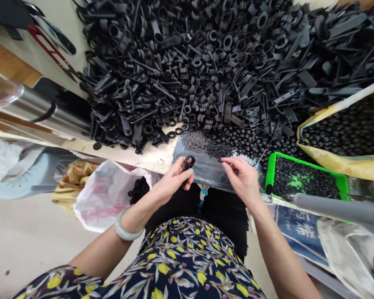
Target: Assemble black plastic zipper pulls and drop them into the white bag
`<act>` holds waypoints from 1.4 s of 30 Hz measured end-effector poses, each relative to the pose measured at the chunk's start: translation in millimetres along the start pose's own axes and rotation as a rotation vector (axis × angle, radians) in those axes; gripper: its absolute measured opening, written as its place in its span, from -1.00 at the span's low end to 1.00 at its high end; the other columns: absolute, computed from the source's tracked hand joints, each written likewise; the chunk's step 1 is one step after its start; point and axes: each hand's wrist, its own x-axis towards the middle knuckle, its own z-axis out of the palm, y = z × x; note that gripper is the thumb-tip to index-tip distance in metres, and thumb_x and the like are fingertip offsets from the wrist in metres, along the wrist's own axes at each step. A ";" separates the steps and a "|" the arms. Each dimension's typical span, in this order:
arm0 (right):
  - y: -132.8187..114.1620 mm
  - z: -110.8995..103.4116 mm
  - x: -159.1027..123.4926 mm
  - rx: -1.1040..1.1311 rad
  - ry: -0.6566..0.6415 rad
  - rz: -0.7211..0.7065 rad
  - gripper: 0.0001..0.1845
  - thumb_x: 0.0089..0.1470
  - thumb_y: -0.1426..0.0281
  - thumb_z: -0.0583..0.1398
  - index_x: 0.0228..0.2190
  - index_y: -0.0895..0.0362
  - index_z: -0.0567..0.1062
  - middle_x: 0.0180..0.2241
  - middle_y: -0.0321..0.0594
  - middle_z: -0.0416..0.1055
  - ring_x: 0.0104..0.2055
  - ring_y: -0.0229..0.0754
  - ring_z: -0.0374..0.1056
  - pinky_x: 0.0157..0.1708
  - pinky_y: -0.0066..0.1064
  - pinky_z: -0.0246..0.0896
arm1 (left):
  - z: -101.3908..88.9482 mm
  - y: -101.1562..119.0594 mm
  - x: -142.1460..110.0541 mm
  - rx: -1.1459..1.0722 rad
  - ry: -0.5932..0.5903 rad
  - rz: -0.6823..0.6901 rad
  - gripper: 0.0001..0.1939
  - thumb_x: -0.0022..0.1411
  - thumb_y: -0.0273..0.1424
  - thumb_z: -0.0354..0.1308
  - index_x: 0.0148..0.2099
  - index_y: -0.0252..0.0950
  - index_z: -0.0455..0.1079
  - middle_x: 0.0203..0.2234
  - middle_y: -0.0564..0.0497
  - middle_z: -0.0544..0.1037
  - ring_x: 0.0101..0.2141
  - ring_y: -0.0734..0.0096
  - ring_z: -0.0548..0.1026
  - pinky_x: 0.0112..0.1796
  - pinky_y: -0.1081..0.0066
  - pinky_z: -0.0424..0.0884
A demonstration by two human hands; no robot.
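Note:
My left hand (176, 176) is closed around a black plastic part with a ring-shaped end (189, 161), held just over the table's front edge. To its right, my right hand (243, 176) pinches with thumb and forefinger above a dark mat (202, 166); whatever is between the fingertips is too small to name. Close to those fingertips lie a pile of tiny black pieces (218, 148) and some small silver pins (244, 157). A heap of small greyish pieces (193, 141) sits behind my left hand.
A big mound of black plastic parts (174, 62) covers the table. On the right are a green tray (271, 166) of small black pieces and a yellow-edged sack (308, 128) of black balls. At left stand a steel flask (21, 99), red-handled scissors (50, 47) and a white plastic bag (99, 195).

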 end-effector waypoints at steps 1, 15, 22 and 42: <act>-1.0 3.4 2.2 -0.063 -0.017 -0.010 -0.75 0.39 0.25 0.14 -0.13 0.03 0.61 -0.22 -0.20 0.56 -0.29 -0.17 0.45 -0.23 -0.32 0.34 | -2.4 0.6 4.6 0.053 0.037 0.034 -0.71 0.32 -0.20 0.23 -0.05 -0.21 0.26 -0.53 0.19 0.38 -0.55 0.53 0.32 -0.46 0.49 0.23; -10.3 25.1 15.2 -0.427 -0.060 0.021 -0.72 0.42 0.24 0.11 -0.20 0.01 0.61 -0.25 -0.24 0.53 -0.27 -0.18 0.46 -0.36 -0.34 0.13 | 21.5 3.0 68.4 1.241 0.349 0.326 -0.85 0.40 -0.32 0.14 -0.21 -0.19 0.51 -0.38 -0.08 0.64 -0.35 0.15 0.57 -0.35 0.33 0.20; -16.6 37.4 28.4 -0.524 -0.051 0.025 -0.74 0.41 0.26 0.15 -0.29 0.07 0.57 -0.28 -0.20 0.51 -0.29 -0.16 0.44 -0.40 -0.30 0.03 | 11.8 7.4 67.6 1.317 0.390 0.325 -0.84 0.40 -0.28 0.16 -0.23 -0.20 0.50 -0.39 -0.09 0.65 -0.36 0.14 0.59 -0.35 0.31 0.23; -31.8 33.4 -7.5 0.617 0.243 0.179 -0.88 0.28 0.34 0.29 -0.22 0.00 0.68 -0.24 -0.24 0.55 -0.17 -0.20 0.45 -0.18 -0.36 0.35 | 42.2 3.8 27.5 -0.332 0.150 -0.072 -0.53 -0.01 -0.11 0.52 -0.27 -0.32 0.44 -0.69 0.25 0.25 -0.68 0.69 0.04 -0.63 0.56 -0.07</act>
